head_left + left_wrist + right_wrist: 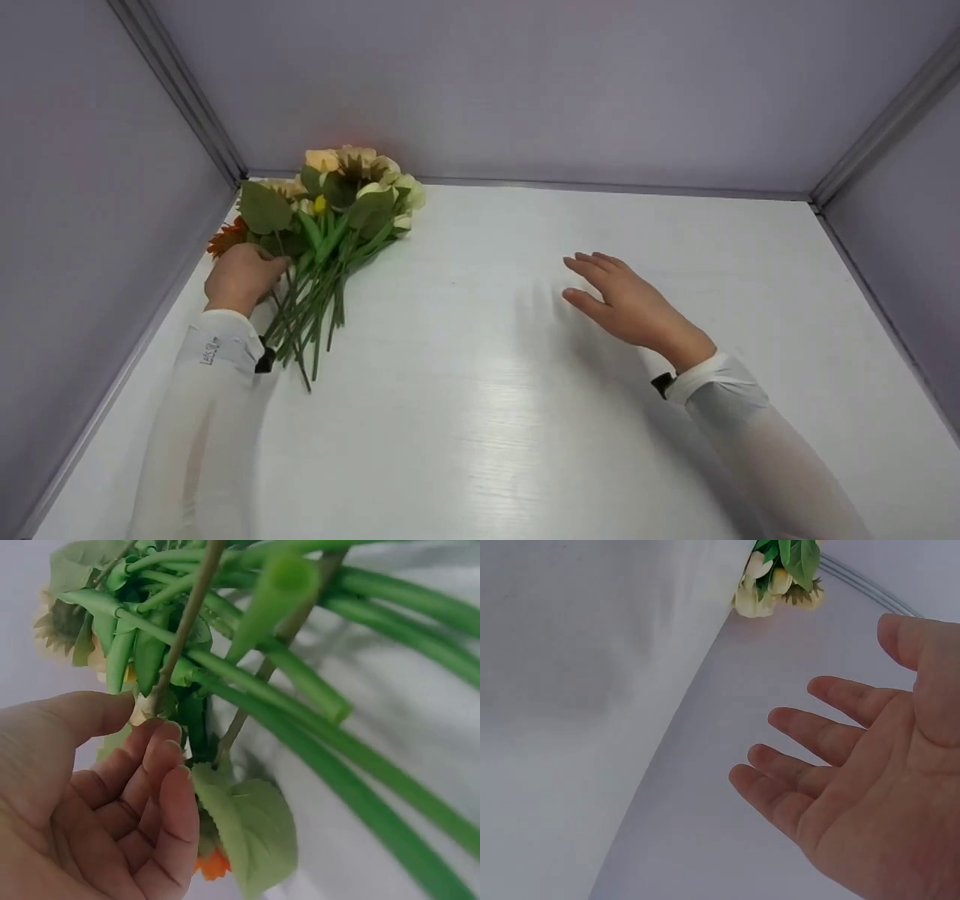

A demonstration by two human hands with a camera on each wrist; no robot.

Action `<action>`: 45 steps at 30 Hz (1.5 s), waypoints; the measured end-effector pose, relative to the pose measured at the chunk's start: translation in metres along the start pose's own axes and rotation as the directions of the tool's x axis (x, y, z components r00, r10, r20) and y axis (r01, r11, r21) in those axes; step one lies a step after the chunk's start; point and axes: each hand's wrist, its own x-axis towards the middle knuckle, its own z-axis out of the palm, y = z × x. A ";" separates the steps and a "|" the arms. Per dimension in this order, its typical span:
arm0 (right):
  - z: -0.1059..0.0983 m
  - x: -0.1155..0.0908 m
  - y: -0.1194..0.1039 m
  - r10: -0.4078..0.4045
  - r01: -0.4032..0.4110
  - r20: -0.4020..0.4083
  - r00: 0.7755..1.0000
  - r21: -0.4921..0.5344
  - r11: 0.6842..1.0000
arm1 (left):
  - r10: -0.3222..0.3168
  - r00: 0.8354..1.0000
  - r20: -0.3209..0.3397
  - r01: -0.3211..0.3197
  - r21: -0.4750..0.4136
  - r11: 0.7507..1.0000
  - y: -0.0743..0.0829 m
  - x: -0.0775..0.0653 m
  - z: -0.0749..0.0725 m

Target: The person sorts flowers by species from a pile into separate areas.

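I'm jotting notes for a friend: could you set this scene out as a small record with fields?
Left hand: pinches a brownish stem
Right hand: fingers extended, holding nothing, above the white table
Bunch of flowers: table's far left, stems pointing toward the person
Orange flower: bunch's left edge
Walls: greyish purple

In the head view, a pale streak of glare lies on the white tabletop at 6 o'clock, while the purple-grey walls look dimmer. The right hand casts a soft shadow toward 8 o'clock. Just past 12 o'clock in the left wrist view, a close stem blurs. The right wrist view is dull, low in contrast, diffusely shadowed near 9 o'clock.
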 end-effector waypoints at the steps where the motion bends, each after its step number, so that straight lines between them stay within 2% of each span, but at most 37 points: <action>1: 0.001 -0.003 0.003 0.012 -0.011 -0.005 1.000 0.009 1.000 | -0.009 1.000 0.003 0.010 -0.017 1.000 0.000 0.001 0.001; 5: 0.002 -0.011 0.015 0.055 -0.054 -0.019 0.998 0.053 0.997 | -0.037 0.999 0.016 0.039 -0.093 0.995 0.000 0.006 0.004; 10: 0.003 -0.019 0.025 0.104 -0.096 -0.050 0.993 0.140 0.985 | -0.042 0.997 0.065 0.053 -0.176 0.983 0.001 0.011 0.004; 15: 0.001 -0.023 0.030 0.138 -0.121 -0.074 0.988 0.198 0.973 | -0.050 0.995 0.087 0.073 -0.291 0.954 0.003 0.005 -0.002; 18: -0.001 -0.023 0.030 0.144 -0.125 -0.080 0.986 0.205 0.971 | -0.035 0.996 0.077 0.059 -0.345 0.937 0.007 -0.001 -0.011; 22: -0.005 -0.025 0.029 0.156 -0.136 -0.088 0.984 0.204 0.969 | 0.014 0.999 0.042 0.004 -0.397 0.918 0.018 -0.006 -0.022; 27: -0.006 -0.029 0.028 0.167 -0.142 -0.108 0.980 0.211 0.967 | 0.088 0.996 0.021 -0.062 -0.547 0.835 0.047 -0.014 -0.019; 30: -0.004 -0.031 0.027 0.173 -0.144 -0.117 0.978 0.223 0.964 | 0.157 0.987 0.022 -0.112 -0.605 0.789 0.072 -0.020 -0.010; 33: -0.002 -0.033 0.025 0.194 -0.158 -0.128 0.973 0.250 0.955 | 0.228 0.974 0.013 -0.168 -0.633 0.755 0.100 -0.028 0.002; 34: -0.001 -0.033 0.023 0.199 -0.160 -0.133 0.971 0.258 0.953 | 0.258 0.966 0.013 -0.187 -0.653 0.734 0.110 -0.031 0.008; 37: 0.002 -0.031 0.017 0.202 -0.152 -0.158 0.967 0.280 0.948 | 0.349 0.937 -0.009 -0.248 -0.721 0.647 0.142 -0.041 0.029; 41: 0.008 -0.026 0.007 0.166 -0.096 -0.212 0.963 0.306 0.947 | 0.466 0.883 -0.052 -0.320 -0.793 0.519 0.178 -0.056 0.060; 43: 0.012 -0.025 0.003 0.157 -0.075 -0.225 0.962 0.336 0.939 | 0.501 0.863 -0.062 -0.336 -0.810 0.481 0.191 -0.062 0.074; 45: 0.016 -0.024 -0.002 0.156 -0.065 -0.214 0.964 0.383 0.921 | 0.521 0.851 -0.061 -0.341 -0.820 0.460 0.202 -0.067 0.086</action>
